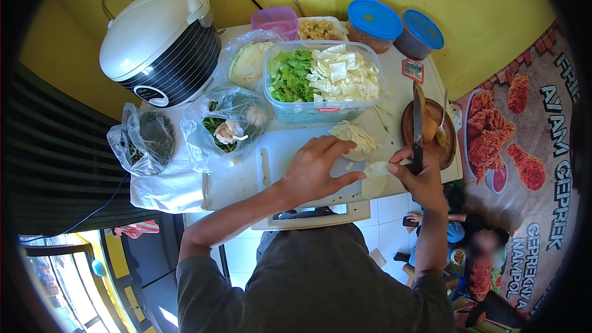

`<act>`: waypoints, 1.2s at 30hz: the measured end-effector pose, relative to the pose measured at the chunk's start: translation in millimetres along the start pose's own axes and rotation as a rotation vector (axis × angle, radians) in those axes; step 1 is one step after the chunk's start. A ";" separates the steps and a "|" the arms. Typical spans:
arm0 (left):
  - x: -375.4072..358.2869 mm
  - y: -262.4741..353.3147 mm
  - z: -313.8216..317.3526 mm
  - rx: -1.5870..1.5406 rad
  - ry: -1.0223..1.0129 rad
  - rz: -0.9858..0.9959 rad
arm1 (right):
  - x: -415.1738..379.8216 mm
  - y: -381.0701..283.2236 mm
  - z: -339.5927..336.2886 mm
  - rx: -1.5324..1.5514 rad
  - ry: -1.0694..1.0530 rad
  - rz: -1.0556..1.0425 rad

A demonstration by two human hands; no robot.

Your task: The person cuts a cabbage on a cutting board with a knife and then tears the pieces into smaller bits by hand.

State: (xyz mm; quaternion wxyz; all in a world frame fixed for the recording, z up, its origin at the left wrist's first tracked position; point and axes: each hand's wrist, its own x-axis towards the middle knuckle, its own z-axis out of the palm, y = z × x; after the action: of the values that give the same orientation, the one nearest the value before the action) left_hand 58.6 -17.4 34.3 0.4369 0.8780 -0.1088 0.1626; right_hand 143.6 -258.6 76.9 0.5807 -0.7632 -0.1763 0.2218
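My left hand (319, 163) hovers over the white cutting board (280, 151), thumb and fingers apart, with nothing in it. Its fingertips are beside pale cabbage leaves (354, 136) at the board's far right. In my right hand (425, 179) is a knife (418, 120), its blade pointing up and away from me. The thumb and finger of that same hand also pinch a small piece of cabbage leaf (377, 169). Behind the board stands a clear plastic container (308, 111) holding chopped green leaves (291, 77) and chopped pale cabbage (344, 75).
A brown mortar dish (453, 142) with a spoon is on the right. Plastic bags of greens (213, 123) and garlic, a bagged cabbage (250, 65) and a rice cooker (166, 43) fill the left. Blue-lidded tubs (373, 18) stand behind. Another person (456, 231) sits at lower right.
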 end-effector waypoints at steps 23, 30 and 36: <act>-65.1 -41.1 -36.2 0.588 0.328 -0.292 | -14.1 21.1 105.3 -0.469 -0.280 -0.319; -76.6 -33.1 -48.1 0.534 0.225 -0.227 | -28.0 29.6 109.9 -0.670 -0.340 -0.305; -83.9 -41.3 -37.8 0.567 0.262 -0.092 | -29.0 28.8 117.2 -0.701 -0.354 -0.305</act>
State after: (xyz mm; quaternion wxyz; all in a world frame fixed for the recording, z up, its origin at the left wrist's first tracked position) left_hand -12.3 41.6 -6.4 0.1920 0.9404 0.0379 0.2782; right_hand 55.9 -186.8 26.5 0.2727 -0.8299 -0.4490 0.1878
